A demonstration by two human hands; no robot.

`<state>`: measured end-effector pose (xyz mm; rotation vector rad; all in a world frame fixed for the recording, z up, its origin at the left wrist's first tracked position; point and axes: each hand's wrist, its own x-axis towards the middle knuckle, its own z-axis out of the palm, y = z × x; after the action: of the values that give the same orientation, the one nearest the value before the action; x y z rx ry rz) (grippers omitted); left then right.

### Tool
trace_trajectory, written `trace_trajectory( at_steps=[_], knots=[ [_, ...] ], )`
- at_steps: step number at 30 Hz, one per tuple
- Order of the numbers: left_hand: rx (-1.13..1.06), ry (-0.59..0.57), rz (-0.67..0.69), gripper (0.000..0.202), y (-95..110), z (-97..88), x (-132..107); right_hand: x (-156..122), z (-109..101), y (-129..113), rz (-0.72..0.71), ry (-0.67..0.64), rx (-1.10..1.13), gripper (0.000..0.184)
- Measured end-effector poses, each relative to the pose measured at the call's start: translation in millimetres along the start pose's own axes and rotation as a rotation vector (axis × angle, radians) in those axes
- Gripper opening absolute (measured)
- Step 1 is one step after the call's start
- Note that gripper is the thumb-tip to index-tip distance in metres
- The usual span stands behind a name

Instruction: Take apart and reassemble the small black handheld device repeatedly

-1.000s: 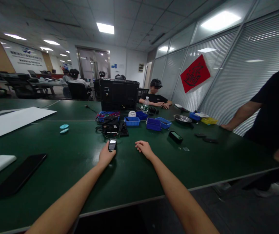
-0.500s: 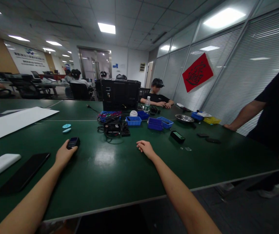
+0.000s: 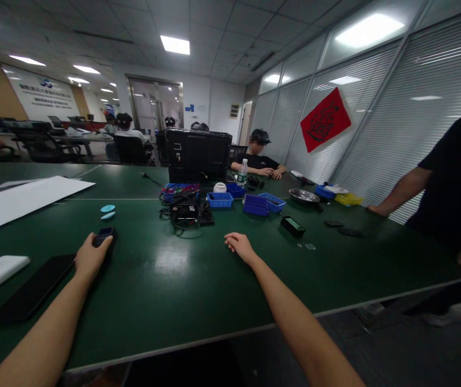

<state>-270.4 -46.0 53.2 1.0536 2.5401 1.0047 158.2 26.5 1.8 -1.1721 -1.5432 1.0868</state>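
My left hand is closed around a black handheld device with a small dark screen on its upper face. That device is low over the green table or on it; I cannot tell whether it touches. Just left of my hand lies a flat black slab, and beyond the hand are two light-blue oval pieces. My right hand rests on the tabletop with nothing in it, its fingers loosely bent and a little apart. A black box with a green top sits to the right of it.
Along the middle of the green table stand a black monitor, a cabled black device, blue trays, a water bottle and a steel bowl. A person in black leans on the right edge; another sits opposite.
My left hand has moved left and slightly toward me with the black handheld device, coming closer to the black slab. My right hand stays in place.
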Motion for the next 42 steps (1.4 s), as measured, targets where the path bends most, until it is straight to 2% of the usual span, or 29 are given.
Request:
trace_trajectory(
  at_steps=[4, 9, 16, 19, 30, 36, 42],
  knots=[
    [-0.003, -0.016, 0.017, 0.064, -4, 2.1, 3, -1, 1, -2, 0.003, 0.008, -0.010, 0.020],
    [-0.043, -0.020, 0.025, 0.064, 1, 2.7, -4, -2, 1, -2, 0.001, 0.032, -0.022, 0.022],
    [-0.063, -0.094, 0.122, 0.067, 14, 12.7, -26, -1, -5, 3, -0.076, 0.319, -0.220, 0.024],
    [-0.075, -0.140, 0.187, 0.066, 23, 21.8, -40, -1, -8, 2, -0.086, 0.391, -0.279, 0.026],
    [-0.111, -0.278, 0.355, 0.061, 65, 78.5, -90, 0, -8, 1, -0.075, 0.413, -0.296, 0.025],
    [-0.217, -0.328, 0.439, 0.051, 99, 110.0, -124, -1, -9, 2, -0.084, 0.423, -0.255, 0.024],
    [-0.335, -0.359, 0.490, 0.052, 133, 153.3, -158, -1, -11, 2, -0.069, 0.427, -0.260, 0.024]
  ],
)
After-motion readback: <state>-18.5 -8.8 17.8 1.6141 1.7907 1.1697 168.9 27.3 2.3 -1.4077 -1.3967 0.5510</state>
